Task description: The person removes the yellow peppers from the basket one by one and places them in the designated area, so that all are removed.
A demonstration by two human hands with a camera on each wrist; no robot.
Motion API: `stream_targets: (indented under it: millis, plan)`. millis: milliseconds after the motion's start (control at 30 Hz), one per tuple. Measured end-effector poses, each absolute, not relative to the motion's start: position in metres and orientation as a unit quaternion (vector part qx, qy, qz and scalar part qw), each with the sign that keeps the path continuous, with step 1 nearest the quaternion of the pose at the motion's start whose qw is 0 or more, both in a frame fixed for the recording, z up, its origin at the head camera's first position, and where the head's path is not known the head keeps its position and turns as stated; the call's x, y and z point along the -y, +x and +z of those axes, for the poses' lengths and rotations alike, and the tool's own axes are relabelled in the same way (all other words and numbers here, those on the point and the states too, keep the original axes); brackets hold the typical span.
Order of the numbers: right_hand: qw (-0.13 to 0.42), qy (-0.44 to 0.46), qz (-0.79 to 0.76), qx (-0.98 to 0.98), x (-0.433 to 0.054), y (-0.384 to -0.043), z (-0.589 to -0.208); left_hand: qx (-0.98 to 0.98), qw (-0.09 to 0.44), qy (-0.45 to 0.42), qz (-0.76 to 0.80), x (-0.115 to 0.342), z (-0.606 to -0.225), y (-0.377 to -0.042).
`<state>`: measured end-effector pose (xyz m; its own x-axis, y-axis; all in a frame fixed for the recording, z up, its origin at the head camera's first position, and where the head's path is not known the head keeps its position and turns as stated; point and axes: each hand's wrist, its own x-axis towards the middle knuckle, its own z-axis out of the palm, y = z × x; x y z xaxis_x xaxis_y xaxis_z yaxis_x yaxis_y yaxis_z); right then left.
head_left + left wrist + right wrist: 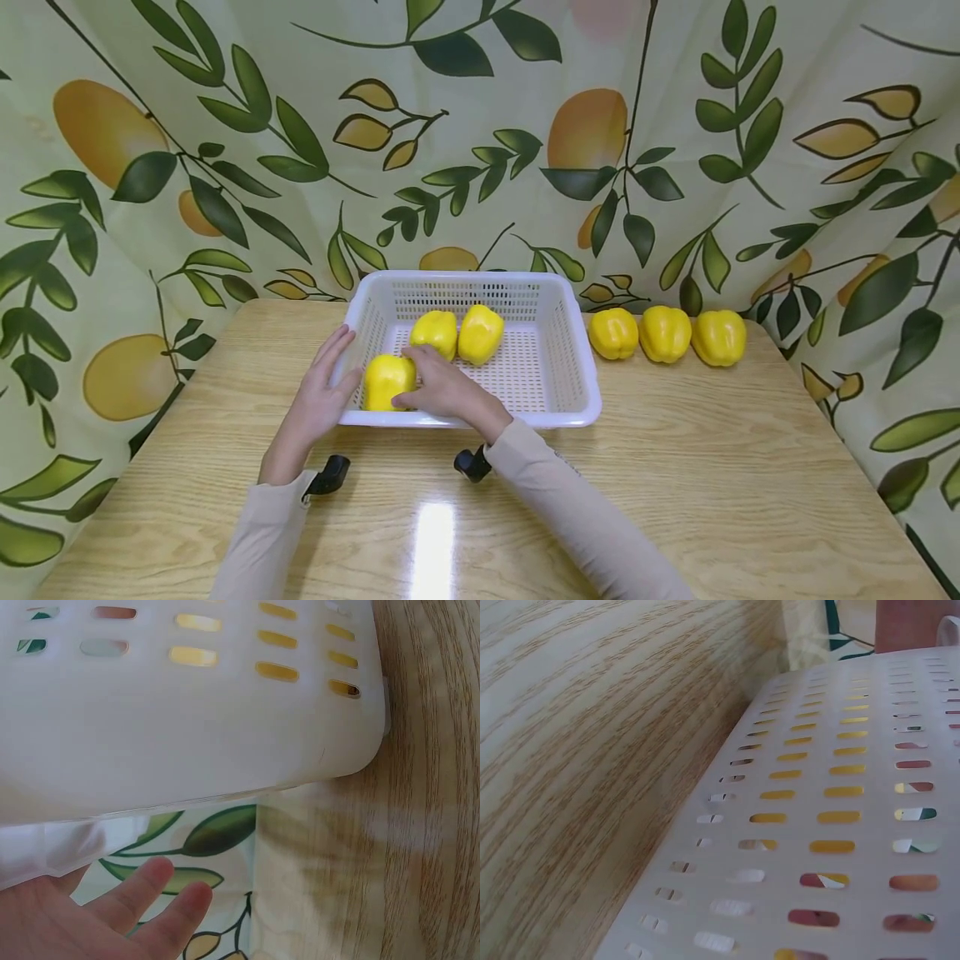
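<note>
A white slotted plastic basket (pixel 525 419) stands on the table with three yellow bell peppers inside. My right hand (pixel 447 388) reaches over the front rim, thumb and fingers around the front-left bell pepper (pixel 384 383). Behind it lie two more, a bell pepper (pixel 435 331) and another bell pepper (pixel 481 335), side by side. At the basket's left rim is my left hand (pixel 318 402), its fingers extended along the outside. The left wrist view has the fingers of that hand (pixel 112 922) straight below the basket wall (pixel 165 742). In the right wrist view, the slotted wall (pixel 739 817) mostly hides the hand.
Right of the basket, three more yellow bell peppers stand in a row: a near one (pixel 613 334), a middle one (pixel 665 334) and an outer one (pixel 718 338). The wooden table (pixel 712 467) backs onto a leaf-and-fruit patterned curtain (pixel 480 108).
</note>
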<state>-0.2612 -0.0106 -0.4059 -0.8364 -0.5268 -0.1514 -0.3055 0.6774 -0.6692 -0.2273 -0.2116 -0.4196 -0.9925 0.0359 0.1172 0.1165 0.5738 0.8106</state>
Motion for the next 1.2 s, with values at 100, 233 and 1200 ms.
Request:
stream_targets:
  millis: [100, 233, 1200]
  plan:
    - [0.176, -0.224, -0.327, -0.901, 0.0101, -0.2601, -0.4052, 0.886, 0.042, -0.043, -0.461, 0.2111, -0.4192, -0.2275]
    - [0.180, -0.223, -0.329, -0.900, 0.0095, -0.2598, -0.4047, 0.885, 0.042, -0.042, -0.461, 0.2108, -0.4190, -0.2272]
    - [0.185, -0.245, -0.328, -0.893, 0.0079, -0.2591, -0.4042, 0.888, 0.044, -0.048, -0.455, 0.2120, -0.4203, -0.2269]
